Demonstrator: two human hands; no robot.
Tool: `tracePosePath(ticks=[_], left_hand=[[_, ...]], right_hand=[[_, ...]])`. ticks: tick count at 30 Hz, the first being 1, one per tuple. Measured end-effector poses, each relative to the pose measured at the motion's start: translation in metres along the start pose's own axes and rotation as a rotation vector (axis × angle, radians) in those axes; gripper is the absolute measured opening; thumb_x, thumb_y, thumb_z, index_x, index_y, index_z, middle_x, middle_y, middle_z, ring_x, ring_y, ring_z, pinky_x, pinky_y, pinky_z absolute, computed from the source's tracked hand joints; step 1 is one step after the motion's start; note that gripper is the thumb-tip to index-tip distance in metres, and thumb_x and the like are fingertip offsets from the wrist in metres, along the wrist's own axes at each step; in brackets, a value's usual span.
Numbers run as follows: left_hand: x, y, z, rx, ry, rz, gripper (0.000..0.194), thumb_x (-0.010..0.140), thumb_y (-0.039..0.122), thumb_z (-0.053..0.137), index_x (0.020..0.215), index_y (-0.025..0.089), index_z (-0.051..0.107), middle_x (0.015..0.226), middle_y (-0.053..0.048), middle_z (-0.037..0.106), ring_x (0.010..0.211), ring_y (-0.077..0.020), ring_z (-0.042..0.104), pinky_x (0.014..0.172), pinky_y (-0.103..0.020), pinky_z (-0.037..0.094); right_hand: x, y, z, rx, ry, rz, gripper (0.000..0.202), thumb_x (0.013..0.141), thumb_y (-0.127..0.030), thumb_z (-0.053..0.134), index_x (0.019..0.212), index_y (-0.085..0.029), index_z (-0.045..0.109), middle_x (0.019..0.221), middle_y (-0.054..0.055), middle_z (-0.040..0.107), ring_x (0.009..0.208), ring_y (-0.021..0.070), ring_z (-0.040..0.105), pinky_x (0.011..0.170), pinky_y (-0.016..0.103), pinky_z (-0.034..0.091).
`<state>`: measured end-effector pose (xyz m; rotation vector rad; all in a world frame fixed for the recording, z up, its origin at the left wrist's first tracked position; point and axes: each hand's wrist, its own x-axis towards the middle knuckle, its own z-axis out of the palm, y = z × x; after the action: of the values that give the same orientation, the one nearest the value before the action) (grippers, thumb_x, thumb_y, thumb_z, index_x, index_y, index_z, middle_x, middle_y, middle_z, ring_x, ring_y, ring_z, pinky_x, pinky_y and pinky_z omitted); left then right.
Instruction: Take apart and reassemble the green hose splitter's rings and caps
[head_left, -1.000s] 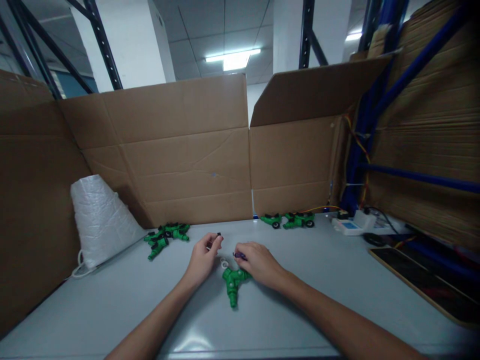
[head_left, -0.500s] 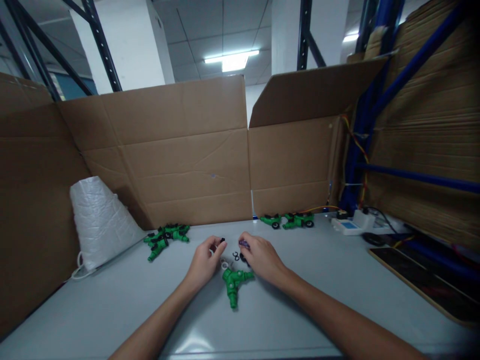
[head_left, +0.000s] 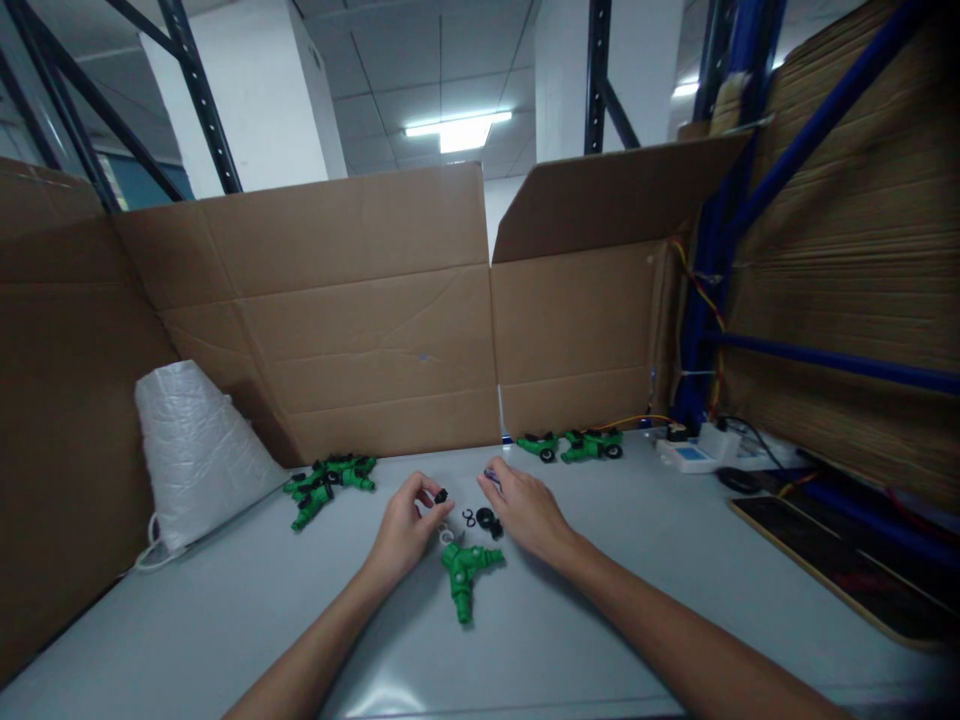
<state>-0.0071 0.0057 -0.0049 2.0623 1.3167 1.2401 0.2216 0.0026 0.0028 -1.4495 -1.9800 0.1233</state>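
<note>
My left hand pinches a small black part between thumb and fingers, just above the table. Opposite it, my right hand is closed on a small purplish piece whose kind I cannot make out. Between and below the hands lies a green branched pipe fitting with three arms. White rings rest by its upper left arm. Small black rings lie between the hands, and round black caps sit beside my right fingers.
Several green fittings with black parts lie at the back left, near a white wrapped bundle. More green fittings stand by the cardboard wall. A power strip and a dark framed panel are at right.
My left hand has turned slightly, showing more of the black part. My right hand has shifted a little, uncovering the black caps beside it. The whole view has moved slightly.
</note>
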Motion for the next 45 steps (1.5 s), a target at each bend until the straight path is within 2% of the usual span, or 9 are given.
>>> tracePosePath(ticks=[8,16,21,25,27,33,37,41,45], left_hand=[[0.002,0.002,-0.001,-0.003,-0.047,0.052,0.033,0.104,0.045,0.052,0.109,0.021,0.074,0.107,-0.009,0.076,0.1,-0.0247,0.069,0.081,-0.033,0.051],[0.001,-0.001,-0.002,0.005,-0.026,0.061,0.022,0.087,0.038,0.076,0.09,0.019,0.066,0.093,-0.005,0.071,0.086,-0.0207,0.065,0.073,-0.029,0.048],[0.0,0.003,-0.002,0.016,-0.017,0.057,0.021,0.095,0.039,0.066,0.102,0.02,0.069,0.1,-0.007,0.073,0.088,-0.0218,0.066,0.076,-0.032,0.05],[0.002,0.008,-0.003,0.015,-0.037,0.062,0.031,0.103,0.041,0.052,0.115,0.021,0.073,0.114,-0.01,0.074,0.103,-0.0251,0.068,0.081,-0.034,0.051],[0.002,0.009,-0.003,0.019,-0.043,0.068,0.031,0.103,0.041,0.053,0.114,0.021,0.073,0.112,-0.01,0.074,0.102,-0.0249,0.068,0.079,-0.033,0.051],[0.0,0.008,-0.003,0.024,-0.004,0.094,0.021,0.087,0.036,0.077,0.091,0.02,0.065,0.094,-0.005,0.069,0.089,-0.0218,0.064,0.075,-0.03,0.049],[-0.001,0.011,-0.003,0.029,0.002,0.095,0.019,0.094,0.037,0.068,0.101,0.02,0.068,0.1,-0.007,0.07,0.089,-0.0222,0.065,0.076,-0.032,0.05],[0.0,0.017,-0.005,0.049,-0.045,0.092,0.03,0.105,0.041,0.05,0.112,0.021,0.072,0.109,-0.01,0.071,0.101,-0.0248,0.066,0.079,-0.034,0.051],[0.0,0.017,-0.005,0.047,-0.053,0.111,0.021,0.097,0.039,0.064,0.105,0.021,0.071,0.106,-0.009,0.07,0.099,-0.0244,0.064,0.078,-0.033,0.05]], right_hand=[[-0.007,-0.01,0.001,0.064,-0.028,-0.143,0.02,0.11,-0.037,0.047,0.108,-0.023,0.061,0.101,0.004,0.078,0.091,0.0217,0.073,0.074,0.028,0.04],[-0.009,-0.01,0.002,0.081,-0.082,-0.135,0.018,0.104,-0.031,0.057,0.119,-0.023,0.061,0.111,0.006,0.078,0.097,0.0223,0.074,0.078,0.029,0.044],[-0.01,-0.013,0.0,0.096,-0.094,-0.112,0.02,0.103,-0.03,0.057,0.121,-0.023,0.061,0.115,0.007,0.078,0.101,0.0228,0.074,0.081,0.029,0.046],[-0.009,-0.013,0.001,0.105,-0.078,-0.102,0.019,0.104,-0.03,0.057,0.12,-0.023,0.061,0.117,0.007,0.077,0.103,0.0231,0.074,0.082,0.029,0.046],[-0.009,-0.012,0.002,0.11,-0.066,-0.103,0.017,0.103,-0.029,0.057,0.119,-0.023,0.061,0.117,0.007,0.077,0.105,0.0232,0.074,0.083,0.029,0.046],[-0.009,-0.012,0.003,0.106,-0.07,-0.105,0.016,0.102,-0.028,0.058,0.118,-0.022,0.061,0.116,0.006,0.077,0.102,0.0227,0.074,0.081,0.028,0.045],[-0.01,-0.012,0.003,0.102,-0.08,-0.095,0.018,0.102,-0.029,0.058,0.119,-0.023,0.061,0.115,0.007,0.078,0.1,0.0226,0.074,0.081,0.029,0.046],[-0.009,-0.012,0.003,0.112,-0.082,-0.084,0.019,0.102,-0.029,0.058,0.12,-0.023,0.061,0.118,0.007,0.077,0.106,0.023,0.073,0.084,0.029,0.046],[-0.01,-0.012,0.002,0.108,-0.08,-0.089,0.019,0.102,-0.03,0.058,0.12,-0.023,0.061,0.117,0.007,0.077,0.106,0.0231,0.073,0.084,0.029,0.046]])
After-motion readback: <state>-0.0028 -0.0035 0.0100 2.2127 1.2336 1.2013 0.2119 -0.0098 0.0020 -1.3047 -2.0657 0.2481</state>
